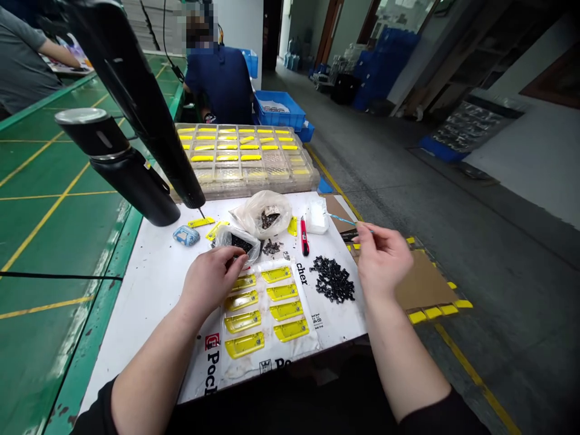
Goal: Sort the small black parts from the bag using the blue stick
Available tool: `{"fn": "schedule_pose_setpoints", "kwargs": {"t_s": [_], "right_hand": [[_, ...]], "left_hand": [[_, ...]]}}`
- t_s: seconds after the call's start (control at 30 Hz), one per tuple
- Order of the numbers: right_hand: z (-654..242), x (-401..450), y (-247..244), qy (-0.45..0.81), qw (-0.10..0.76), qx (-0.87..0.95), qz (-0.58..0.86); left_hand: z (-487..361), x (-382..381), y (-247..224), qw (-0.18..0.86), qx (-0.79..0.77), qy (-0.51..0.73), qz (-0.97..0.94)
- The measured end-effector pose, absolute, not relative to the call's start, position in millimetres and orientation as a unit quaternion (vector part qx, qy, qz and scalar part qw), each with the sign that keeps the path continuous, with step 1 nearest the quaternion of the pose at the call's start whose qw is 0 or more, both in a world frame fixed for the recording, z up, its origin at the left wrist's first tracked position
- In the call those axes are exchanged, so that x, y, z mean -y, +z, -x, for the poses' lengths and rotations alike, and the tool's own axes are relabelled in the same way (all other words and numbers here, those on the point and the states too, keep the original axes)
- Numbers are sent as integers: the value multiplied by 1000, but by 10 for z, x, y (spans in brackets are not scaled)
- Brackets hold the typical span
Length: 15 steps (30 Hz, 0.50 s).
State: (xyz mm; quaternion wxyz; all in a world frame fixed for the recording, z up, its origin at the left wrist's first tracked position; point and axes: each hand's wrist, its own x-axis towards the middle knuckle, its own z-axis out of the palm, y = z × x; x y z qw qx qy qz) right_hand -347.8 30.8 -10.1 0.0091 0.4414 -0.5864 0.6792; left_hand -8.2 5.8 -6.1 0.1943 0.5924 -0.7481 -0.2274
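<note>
My left hand [211, 281] rests its closed fingers on the mouth of a small translucent plastic bag [238, 238] holding small black parts. My right hand [383, 257] is raised at the right of the white work surface [149, 302], pinching a thin blue-and-white stick [344, 221]. Between my hands lies a heap of black plastic clips [332, 279]. Several yellow plastic pieces [244, 344] sit in two rows on a white printed sheet below my left hand. A red utility knife [304, 237] lies near a larger plastic bag [261, 214] of black parts.
A stacked tray [244, 160] of yellow pieces stands beyond the work surface, and a black flask [120, 160] and dark upright bar lean over it. A person in a dark shirt [217, 84] sits beyond, near a blue crate [278, 109]. Cardboard [423, 281] lies at the right.
</note>
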Motion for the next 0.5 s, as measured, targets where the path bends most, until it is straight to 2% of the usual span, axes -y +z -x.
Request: {"fn": "schedule_pose_setpoints", "kwargs": {"t_s": [0.13,0.3,0.5], "right_hand": [[3470,-161,-133,597,26,621,-508],[3485,-41,-222,554,38,647,-522],[3593,-45,-279,484,2,680,-551]], "left_hand": [[72,-58,-49,196,745,-230,-595],[76,-68,-40,195,744,-234,-595],[67,-55,-62,193,741,-235,-598]]}}
